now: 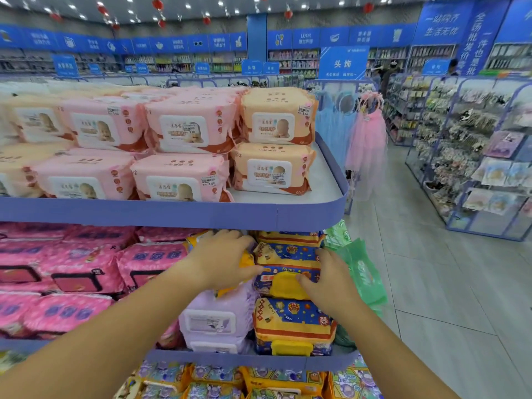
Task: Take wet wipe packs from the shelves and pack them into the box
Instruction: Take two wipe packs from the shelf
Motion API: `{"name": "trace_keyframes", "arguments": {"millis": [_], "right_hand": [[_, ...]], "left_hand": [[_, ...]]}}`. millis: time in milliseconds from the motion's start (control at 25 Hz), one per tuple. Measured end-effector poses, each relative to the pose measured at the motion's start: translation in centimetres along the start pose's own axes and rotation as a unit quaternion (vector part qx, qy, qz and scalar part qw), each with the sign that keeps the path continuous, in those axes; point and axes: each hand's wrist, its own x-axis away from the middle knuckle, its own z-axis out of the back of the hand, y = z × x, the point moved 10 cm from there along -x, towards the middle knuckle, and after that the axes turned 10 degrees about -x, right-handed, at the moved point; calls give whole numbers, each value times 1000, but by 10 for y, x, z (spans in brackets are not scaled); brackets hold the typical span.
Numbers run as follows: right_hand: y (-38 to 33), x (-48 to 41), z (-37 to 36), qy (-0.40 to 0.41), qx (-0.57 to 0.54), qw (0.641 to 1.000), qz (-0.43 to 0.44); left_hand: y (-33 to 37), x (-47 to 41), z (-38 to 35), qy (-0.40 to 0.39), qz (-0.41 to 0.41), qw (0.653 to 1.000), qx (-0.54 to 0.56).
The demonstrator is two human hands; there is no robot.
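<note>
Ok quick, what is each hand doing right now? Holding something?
Left hand: grips the left end of the blue-and-yellow wipe pack.
Right hand: grips the same pack's right end, thumb on its yellow lid.

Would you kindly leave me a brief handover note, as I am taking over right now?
Left hand: grips the left side of the blue-and-yellow pack.
Right hand: grips its right side, thumb on the yellow lid.
The pack lies atop its stack on the middle shelf, not yet lifted out.
Box: not in view; nothing seen packed.
Left: lift it out, pack it, fetch more.
</note>
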Motion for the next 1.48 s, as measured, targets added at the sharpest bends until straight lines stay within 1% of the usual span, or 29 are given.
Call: {"name": "trace_keyframes", "arguments": {"millis": [40, 80, 160, 200, 240, 280, 320, 400, 480, 600, 680, 720, 760, 840, 880, 920, 960, 1040, 1080, 1160, 1240, 1280, 1360, 1480], "right_hand": [[-14, 5, -4, 15, 12, 1000, 11], [-30, 10, -12, 17, 9, 1000, 18], [-71, 18, -42, -16, -14, 999, 40], [-90, 20, -60, -41, -29, 998, 45], [-106, 21, -76, -59, -45, 996, 42], [-116, 19, -89, -68, -52, 996, 33], [-122, 16, -98, -69, -47, 996, 23], [-127, 10, -102, -52, -34, 998, 16], [-131, 12, -94, -30, -64, 997, 19], [-129, 26, -75, -16, -120, 993, 16], [-122, 43, -64, -22, -140, 990, 13], [-121, 52, -58, -25, -143, 989, 19], [-122, 62, -53, -29, -144, 989, 29], [-126, 83, -45, -38, -135, 989, 52], [-131, 95, -41, -45, -121, 989, 71], [-137, 105, -37, -54, -102, 989, 96], [-142, 115, -34, -63, -85, 987, 118], [-148, 124, -26, -70, -77, 984, 145], [-149, 122, -21, -65, -85, 983, 150], [-152, 113, -4, -30, -126, 981, 143], [-152, 100, 10, -13, -209, 974, 86], [-156, 94, 12, -29, -259, 963, 63], [-174, 84, 11, -78, -331, 939, 47], [-200, 81, 5, -123, -396, 908, 57]], "left_hand": [[-18, 9, -1, 10, 11, 1000, 20], [-38, 17, -5, 16, 39, 998, 49], [-81, 28, -28, -1, 125, 981, 148], [-96, 32, -42, -21, 164, 962, 218], [-105, 32, -56, -34, 188, 934, 301], [-110, 31, -63, -29, 197, 904, 378], [-113, 29, -65, -11, 195, 877, 438], [-117, 25, -66, 18, 183, 843, 505], [-123, 25, -71, 18, 186, 812, 553], [-126, 39, -76, 13, 212, 752, 624], [-118, 52, -73, -27, 210, 701, 681], [-109, 59, -70, -62, 192, 678, 707], [-98, 66, -66, -105, 167, 663, 722], [-74, 86, -58, -194, 118, 657, 719], [-62, 95, -54, -225, 98, 654, 715], [-52, 103, -49, -238, 82, 656, 712], [-45, 109, -46, -235, 76, 663, 707], [-42, 115, -39, -197, 92, 682, 699], [-43, 118, -34, -170, 104, 679, 706], [-48, 122, -15, -102, 129, 662, 731], [-56, 127, 8, -29, 155, 644, 748], [-61, 130, 20, 5, 165, 640, 750], [-71, 138, 46, 74, 174, 648, 738], [-82, 163, 76, 134, 190, 683, 693]]}}
